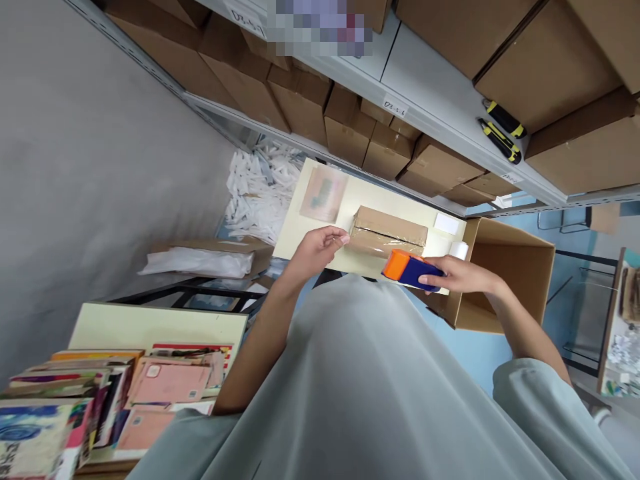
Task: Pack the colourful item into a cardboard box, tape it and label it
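Note:
A small brown cardboard parcel [387, 231] wrapped in clear tape lies on a pale yellow table [360, 193]. My left hand [320, 245] pinches the parcel's left end, fingers closed on the tape or the box edge. My right hand [457, 275] grips a blue and orange tape dispenser [409, 269] just in front of the parcel's right end. My grey shirt hides the table's near edge.
An open, empty cardboard box [505, 280] stands right of the table. Shelves of brown boxes [350, 127] run behind, with two yellow-black cutters [503, 130] on a shelf. White packing bags [260, 190] are heaped at left. Stacked books [100, 407] cover a second table at lower left.

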`<control>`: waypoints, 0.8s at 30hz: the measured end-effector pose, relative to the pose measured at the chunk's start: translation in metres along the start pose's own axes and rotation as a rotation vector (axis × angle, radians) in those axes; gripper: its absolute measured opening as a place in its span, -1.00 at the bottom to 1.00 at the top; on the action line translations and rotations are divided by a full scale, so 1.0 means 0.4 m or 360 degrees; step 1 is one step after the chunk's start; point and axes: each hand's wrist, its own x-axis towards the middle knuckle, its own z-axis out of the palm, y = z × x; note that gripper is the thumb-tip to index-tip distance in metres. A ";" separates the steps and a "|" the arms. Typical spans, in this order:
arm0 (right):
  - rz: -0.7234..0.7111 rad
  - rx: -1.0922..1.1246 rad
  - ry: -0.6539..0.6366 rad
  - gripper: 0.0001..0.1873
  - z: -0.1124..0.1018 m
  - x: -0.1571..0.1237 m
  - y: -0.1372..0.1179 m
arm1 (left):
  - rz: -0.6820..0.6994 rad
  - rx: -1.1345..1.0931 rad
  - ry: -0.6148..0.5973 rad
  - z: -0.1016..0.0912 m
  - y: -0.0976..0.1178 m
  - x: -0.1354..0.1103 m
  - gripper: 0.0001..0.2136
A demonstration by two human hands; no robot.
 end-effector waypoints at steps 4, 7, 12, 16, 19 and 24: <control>0.0023 0.0159 0.0000 -0.31 -0.068 0.079 0.014 | -0.0094 -0.0072 0.0130 -0.008 -0.041 0.080 -0.57; 0.0005 0.0175 -0.0034 -0.31 -0.099 0.146 0.032 | -0.0138 -0.0060 0.0215 -0.009 -0.075 0.126 -0.63; -0.0015 0.0141 -0.0067 -0.27 -0.120 0.207 0.050 | -0.0121 -0.0103 0.0322 -0.008 -0.120 0.167 -0.74; -0.0050 0.0156 -0.0103 -0.27 -0.132 0.222 0.054 | -0.0177 -0.0249 0.0325 0.003 -0.143 0.189 -0.75; -0.0066 0.0131 -0.0089 -0.26 -0.137 0.235 0.063 | -0.0251 -0.0457 0.0263 0.008 -0.154 0.200 -0.76; -0.0044 0.0108 -0.0074 -0.25 -0.139 0.263 0.071 | -0.0292 -0.0544 0.0178 0.000 -0.166 0.211 -0.84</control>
